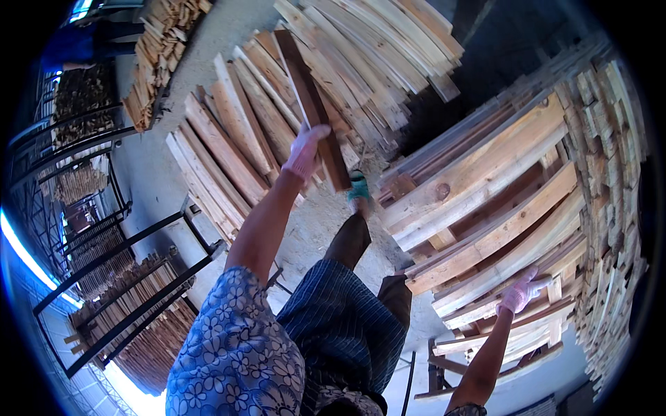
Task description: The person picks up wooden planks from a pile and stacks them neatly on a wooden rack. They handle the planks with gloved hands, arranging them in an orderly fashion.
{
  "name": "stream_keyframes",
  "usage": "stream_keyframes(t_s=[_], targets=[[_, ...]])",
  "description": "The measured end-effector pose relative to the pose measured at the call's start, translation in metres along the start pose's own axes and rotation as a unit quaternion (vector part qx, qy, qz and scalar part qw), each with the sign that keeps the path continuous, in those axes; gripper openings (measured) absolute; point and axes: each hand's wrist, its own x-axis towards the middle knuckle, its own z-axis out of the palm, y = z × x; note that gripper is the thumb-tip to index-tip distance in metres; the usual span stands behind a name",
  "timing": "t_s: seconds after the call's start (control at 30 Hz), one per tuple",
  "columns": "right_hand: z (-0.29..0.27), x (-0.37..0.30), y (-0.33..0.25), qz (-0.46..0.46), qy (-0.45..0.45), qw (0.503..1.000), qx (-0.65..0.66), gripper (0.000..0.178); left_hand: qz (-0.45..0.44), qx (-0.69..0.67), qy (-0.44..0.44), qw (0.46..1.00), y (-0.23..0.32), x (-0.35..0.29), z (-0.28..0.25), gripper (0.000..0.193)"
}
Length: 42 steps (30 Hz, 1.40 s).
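- The gray, dusty floor (302, 229) is the biggest thing here, and it carries lots of wood.
- A tall wall of piled wood (603, 208) stands at the far right.
- A wide stack of pale boards (475, 173) is just left of that wall. Its boards run from the stack's left end toward the wall, with gaps between some.
- More pale floor boards (239, 111) lie side by side in front of the person.
- One dark brown board (316, 104) is in the left hand. It is long and thin. Its near end looks close to the stack's left end. Its far end points away and a bit left, over the floor boards. So it runs much the same way as the floor boards, but across the way the stack's boards run.
- The left hand (305, 154) is the nearer one. Its grip is closed around the dark brown board, closer to the near end, so most of the board sticks out ahead.
- The right hand (522, 295) is well apart from that board, which is to its left and farther ahead. Its grip is loose, fingers spread, with nothing in it that I can see. It is by the stack's near edge; I cannot tell if it touches wood.
- A green shoe (358, 186) shows beside the board's near end.
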Motion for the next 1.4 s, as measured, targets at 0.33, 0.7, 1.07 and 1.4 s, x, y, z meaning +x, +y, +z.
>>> stream_keyframes(t_s=[0.33, 0.7, 1.07, 1.4], targets=[[-0.009, -0.001, -0.008, 0.025, -0.006, 0.999, -0.023, 0.080, -0.064, -0.036, -0.090, 0.993, 0.003, -0.129, 0.004, 0.059], [0.002, 0.012, 0.014, -0.066, 0.058, 0.996, -0.029, 0.077, -0.105, -0.032, -0.212, 0.971, -0.030, -0.190, 0.085, 0.052], [-0.007, 0.007, 0.009, -0.055, 0.033, 0.998, -0.022, 0.077, -0.175, -0.251, -0.287, 0.908, -0.057, -0.203, 0.117, 0.060], [0.012, 0.028, 0.035, -0.159, 0.075, 0.984, -0.020, 0.076, -0.105, -0.035, -0.136, 0.984, -0.049, -0.224, 0.103, 0.058]])
